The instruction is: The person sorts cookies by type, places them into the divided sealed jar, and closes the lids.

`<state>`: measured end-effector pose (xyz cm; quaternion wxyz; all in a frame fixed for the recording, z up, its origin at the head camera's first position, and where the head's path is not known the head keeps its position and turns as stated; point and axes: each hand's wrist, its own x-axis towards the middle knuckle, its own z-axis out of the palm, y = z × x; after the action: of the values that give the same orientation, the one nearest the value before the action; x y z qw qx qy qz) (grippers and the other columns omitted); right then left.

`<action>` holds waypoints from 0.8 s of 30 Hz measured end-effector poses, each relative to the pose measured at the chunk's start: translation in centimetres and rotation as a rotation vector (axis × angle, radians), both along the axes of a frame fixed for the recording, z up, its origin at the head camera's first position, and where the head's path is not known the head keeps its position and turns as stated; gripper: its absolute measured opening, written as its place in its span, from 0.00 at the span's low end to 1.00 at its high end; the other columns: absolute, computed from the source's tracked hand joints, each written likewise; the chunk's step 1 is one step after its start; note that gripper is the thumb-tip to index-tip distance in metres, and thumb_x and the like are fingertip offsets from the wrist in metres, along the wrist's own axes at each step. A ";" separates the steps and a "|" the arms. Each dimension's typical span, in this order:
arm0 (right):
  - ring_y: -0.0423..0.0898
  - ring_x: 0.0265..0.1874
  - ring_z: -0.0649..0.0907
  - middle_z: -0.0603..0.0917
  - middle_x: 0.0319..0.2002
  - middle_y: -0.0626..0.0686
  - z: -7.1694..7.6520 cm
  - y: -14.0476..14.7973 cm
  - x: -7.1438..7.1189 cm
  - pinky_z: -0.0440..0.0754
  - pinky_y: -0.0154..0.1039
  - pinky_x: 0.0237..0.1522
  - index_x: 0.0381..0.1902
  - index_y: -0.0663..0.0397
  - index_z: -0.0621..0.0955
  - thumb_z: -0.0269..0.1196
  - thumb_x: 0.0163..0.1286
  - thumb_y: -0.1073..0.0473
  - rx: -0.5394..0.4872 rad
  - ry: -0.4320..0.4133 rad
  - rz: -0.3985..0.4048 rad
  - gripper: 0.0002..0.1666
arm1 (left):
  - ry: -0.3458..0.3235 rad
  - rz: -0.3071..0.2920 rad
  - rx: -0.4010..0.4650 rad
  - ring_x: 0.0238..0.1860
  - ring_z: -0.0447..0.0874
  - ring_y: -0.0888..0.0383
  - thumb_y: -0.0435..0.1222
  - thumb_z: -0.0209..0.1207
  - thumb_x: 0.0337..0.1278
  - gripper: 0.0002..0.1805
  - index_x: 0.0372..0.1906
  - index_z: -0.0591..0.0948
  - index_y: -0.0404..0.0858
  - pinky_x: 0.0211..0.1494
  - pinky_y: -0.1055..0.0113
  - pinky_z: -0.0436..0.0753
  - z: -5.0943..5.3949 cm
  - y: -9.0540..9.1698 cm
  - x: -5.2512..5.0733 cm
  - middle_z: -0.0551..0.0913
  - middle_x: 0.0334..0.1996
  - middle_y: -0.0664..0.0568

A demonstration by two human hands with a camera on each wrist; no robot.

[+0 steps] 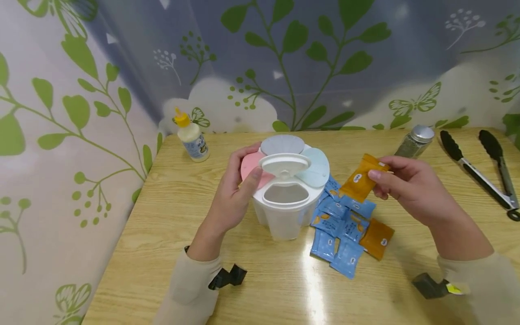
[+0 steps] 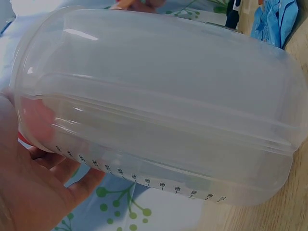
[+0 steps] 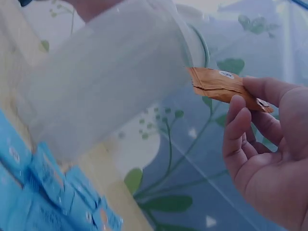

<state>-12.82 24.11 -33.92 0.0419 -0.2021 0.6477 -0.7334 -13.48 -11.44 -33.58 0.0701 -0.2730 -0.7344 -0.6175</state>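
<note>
A clear multi-compartment storage container (image 1: 285, 223) with pink, grey, pale blue and white lids stands on the table. Its white front lid (image 1: 285, 164) is flipped up, exposing the opening below. My left hand (image 1: 233, 198) grips the container's left side, thumb over the pink lid; printed scale marks run along the clear wall (image 2: 159, 139) in the left wrist view. Between thumb and fingers, my right hand (image 1: 418, 189) pinches an orange snack packet (image 1: 361, 178), right of the container and above a pile of blue packets (image 1: 339, 221). Another orange packet (image 1: 378, 239) lies beside the pile.
A glue bottle (image 1: 193, 137) with a yellow cap stands at the back left. At the back right are a jar of dried herbs (image 1: 414, 142) and black-tipped tongs (image 1: 481, 174). Patterned fabric (image 1: 260, 67) hangs behind the wooden table (image 1: 162, 225).
</note>
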 end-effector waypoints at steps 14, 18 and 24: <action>0.45 0.22 0.75 0.84 0.32 0.52 2.8 -3.9 0.3 0.81 0.32 0.30 0.44 0.65 0.84 0.49 0.74 0.77 -0.212 -0.056 0.059 0.16 | -0.003 -0.002 0.001 0.64 0.74 0.56 0.51 0.47 0.76 0.30 0.70 0.62 0.36 0.67 0.62 0.75 0.1 0.1 -0.1 0.70 0.69 0.50; 0.46 0.21 0.75 0.83 0.29 0.52 3.5 -5.2 0.5 0.79 0.34 0.28 0.43 0.66 0.85 0.50 0.74 0.76 -0.237 -0.044 0.056 0.16 | -0.008 -0.008 0.008 0.64 0.74 0.55 0.45 0.47 0.76 0.27 0.70 0.62 0.36 0.67 0.62 0.76 0.2 0.1 -0.1 0.69 0.70 0.49; 0.46 0.25 0.82 0.87 0.36 0.54 4.1 -7.1 0.6 0.84 0.35 0.31 0.48 0.68 0.85 0.51 0.74 0.76 -0.324 0.020 0.132 0.16 | -0.024 -0.008 0.025 0.63 0.76 0.55 0.43 0.47 0.76 0.26 0.69 0.62 0.35 0.66 0.63 0.77 0.1 0.2 0.1 0.69 0.70 0.50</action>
<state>-12.19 16.98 -29.82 0.0504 -0.2557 0.5066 -0.8219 -13.42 -11.26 -33.46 0.0622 -0.2679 -0.7261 -0.6302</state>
